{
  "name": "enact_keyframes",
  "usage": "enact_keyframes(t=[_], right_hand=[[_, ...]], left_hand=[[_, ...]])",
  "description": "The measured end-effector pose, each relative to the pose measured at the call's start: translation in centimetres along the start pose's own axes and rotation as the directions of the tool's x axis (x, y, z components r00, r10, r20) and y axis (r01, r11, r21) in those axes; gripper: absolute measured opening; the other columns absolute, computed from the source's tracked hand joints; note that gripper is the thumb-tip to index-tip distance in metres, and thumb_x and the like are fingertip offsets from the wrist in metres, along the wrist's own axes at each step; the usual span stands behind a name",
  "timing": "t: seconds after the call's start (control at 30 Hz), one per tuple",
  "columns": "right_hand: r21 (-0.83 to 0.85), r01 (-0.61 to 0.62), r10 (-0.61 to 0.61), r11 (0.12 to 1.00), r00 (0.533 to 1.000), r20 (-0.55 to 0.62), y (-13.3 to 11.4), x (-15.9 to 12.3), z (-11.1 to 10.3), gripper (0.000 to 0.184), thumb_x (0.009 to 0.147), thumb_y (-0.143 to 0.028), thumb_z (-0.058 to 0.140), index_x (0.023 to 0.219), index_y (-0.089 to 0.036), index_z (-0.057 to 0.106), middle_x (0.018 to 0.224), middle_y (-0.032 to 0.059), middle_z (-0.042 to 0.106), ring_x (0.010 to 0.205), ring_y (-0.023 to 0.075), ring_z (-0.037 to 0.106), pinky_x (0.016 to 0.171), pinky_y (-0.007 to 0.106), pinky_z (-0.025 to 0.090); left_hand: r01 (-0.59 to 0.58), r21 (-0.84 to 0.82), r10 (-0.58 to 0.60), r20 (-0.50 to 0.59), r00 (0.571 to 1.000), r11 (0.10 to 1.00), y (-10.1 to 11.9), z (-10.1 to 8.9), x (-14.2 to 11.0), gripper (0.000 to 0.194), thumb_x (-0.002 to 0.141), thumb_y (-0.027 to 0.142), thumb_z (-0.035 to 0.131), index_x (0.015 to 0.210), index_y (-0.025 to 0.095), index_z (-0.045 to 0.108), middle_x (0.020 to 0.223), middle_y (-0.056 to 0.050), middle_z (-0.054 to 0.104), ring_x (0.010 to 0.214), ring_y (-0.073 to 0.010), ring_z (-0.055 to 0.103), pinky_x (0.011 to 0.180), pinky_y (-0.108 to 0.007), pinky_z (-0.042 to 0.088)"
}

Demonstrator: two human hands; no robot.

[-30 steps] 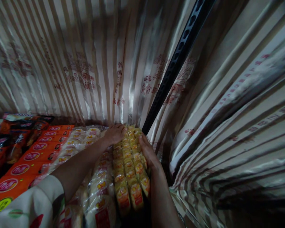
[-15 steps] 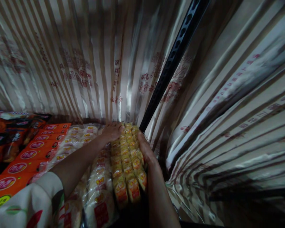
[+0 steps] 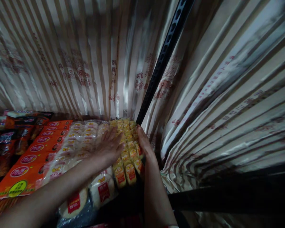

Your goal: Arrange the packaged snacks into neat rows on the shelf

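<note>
Rows of small yellow snack packets [image 3: 125, 153] stand closely packed at the right end of the shelf. My left hand [image 3: 110, 147] lies over their left edge, fingers stretched out and somewhat spread, where they meet the neighbouring clear packs of white round crackers [image 3: 102, 185]. Along the right side of the yellow packets, my right hand [image 3: 144, 141] rests flat with its fingers extended towards the back. Neither hand grips anything.
Orange snack packs [image 3: 29, 158] stand in a row farther left, beside dark red snack bags [image 3: 20, 133]. A black perforated post [image 3: 160, 60] rises at the back right corner. Striped printed sheeting [image 3: 90, 57] hangs behind and to the right. A dark shelf edge [image 3: 218, 196] crosses the lower right.
My left hand has come nearer from the back end of the rows, lying farther forward over the packets. My right hand stays against their right side. The view has shifted slightly.
</note>
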State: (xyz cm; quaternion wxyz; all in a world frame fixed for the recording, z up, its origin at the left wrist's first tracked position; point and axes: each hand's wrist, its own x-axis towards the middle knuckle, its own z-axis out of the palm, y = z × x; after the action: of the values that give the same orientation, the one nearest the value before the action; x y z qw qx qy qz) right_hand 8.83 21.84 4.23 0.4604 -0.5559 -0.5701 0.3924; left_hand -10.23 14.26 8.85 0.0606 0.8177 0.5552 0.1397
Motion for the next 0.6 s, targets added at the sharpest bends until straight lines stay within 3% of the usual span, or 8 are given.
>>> enact_keyframes(t=[0.1,0.3,0.43,0.6], right_hand=[[-0.052,-0.013,0.012,0.999,1.0,-0.023,-0.1,-0.6,-0.2,0.078,0.084,-0.072,0.029,0.141,-0.02,0.037,0.147,0.0057,0.036,0.137,0.0191,0.03,0.114,0.037,0.02],[-0.115,-0.015,0.006,0.993,0.997,-0.071,0.2,-1.7,-0.1,0.078,0.084,-0.071,0.028,0.139,-0.019,0.041,0.144,0.008,0.04,0.136,0.021,0.032,0.114,0.04,0.02],[-0.144,-0.014,0.004,0.99,0.998,-0.067,0.8,-2.1,0.2,0.076,0.083,-0.071,0.031,0.137,-0.018,0.044,0.143,0.0085,0.041,0.136,0.0224,0.031,0.113,0.042,0.02],[-0.164,-0.026,0.018,0.986,0.999,-0.047,1.4,-2.3,0.7,0.08,0.084,-0.072,0.025,0.142,-0.017,0.035,0.147,0.0076,0.034,0.138,0.021,0.026,0.114,0.041,0.019]], left_hand=[[-0.087,0.039,0.091,-0.122,0.988,0.995,1.4,1.1,-3.6,0.052,0.09,0.034,0.041,0.14,0.02,0.036,0.153,-0.012,0.021,0.141,-0.0274,0.014,0.112,-0.05,0.022],[-0.232,0.088,0.245,-0.197,0.949,0.969,4.1,2.7,-9.9,0.057,0.086,0.024,0.046,0.141,0.016,0.033,0.152,-0.013,0.024,0.14,-0.0268,0.02,0.109,-0.046,0.032],[-0.339,0.192,0.373,-0.175,0.911,0.921,5.2,4.4,-11.8,0.063,0.086,0.03,0.049,0.144,0.016,0.029,0.149,-0.013,0.028,0.138,-0.0291,0.025,0.105,-0.045,0.038],[-0.259,0.242,0.3,-0.152,0.942,0.935,5.5,7.7,-12.1,0.058,0.088,0.037,0.047,0.139,0.012,0.038,0.147,-0.014,0.031,0.137,-0.0299,0.026,0.108,-0.047,0.033]])
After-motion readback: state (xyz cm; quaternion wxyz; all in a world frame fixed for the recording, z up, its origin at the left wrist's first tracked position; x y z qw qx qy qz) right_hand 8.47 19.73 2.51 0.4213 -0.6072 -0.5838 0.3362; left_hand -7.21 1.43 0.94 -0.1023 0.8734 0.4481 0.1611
